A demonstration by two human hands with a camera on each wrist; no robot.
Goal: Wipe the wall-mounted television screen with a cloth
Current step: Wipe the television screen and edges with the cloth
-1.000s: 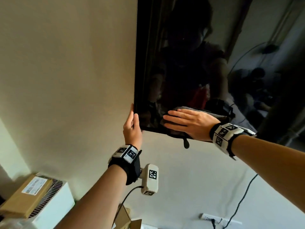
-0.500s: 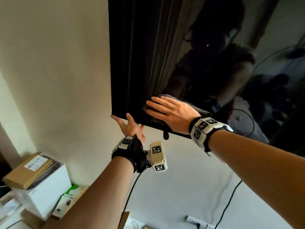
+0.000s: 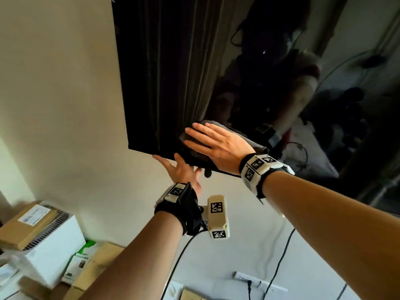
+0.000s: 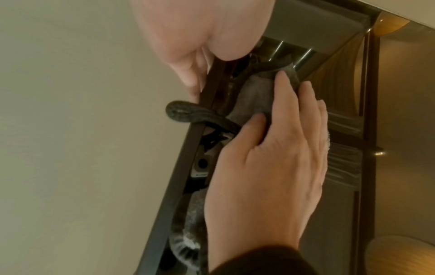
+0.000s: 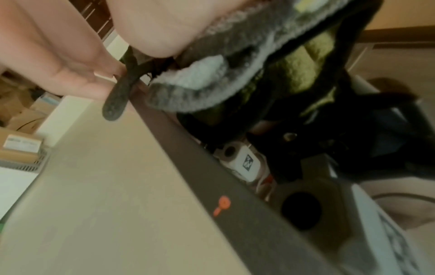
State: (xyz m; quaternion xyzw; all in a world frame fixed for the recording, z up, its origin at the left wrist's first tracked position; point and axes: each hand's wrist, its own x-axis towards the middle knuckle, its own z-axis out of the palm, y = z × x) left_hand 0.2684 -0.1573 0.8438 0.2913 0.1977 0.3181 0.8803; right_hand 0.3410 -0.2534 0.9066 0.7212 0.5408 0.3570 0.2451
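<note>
Head view shows us the grey fluffy cloth (image 3: 218, 124) pressed flat under our right hand's (image 3: 218, 146) straight fingers (image 3: 195, 135) on the black wall-mounted television screen (image 3: 173, 72). Our left hand (image 3: 180, 172), fingers spread, touches its lower edge; cardboard boxes (image 3: 23, 221) sit well below.

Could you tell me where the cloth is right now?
Head view: the cloth lies flat under the right hand, against the TV near its lower-left corner.
</note>
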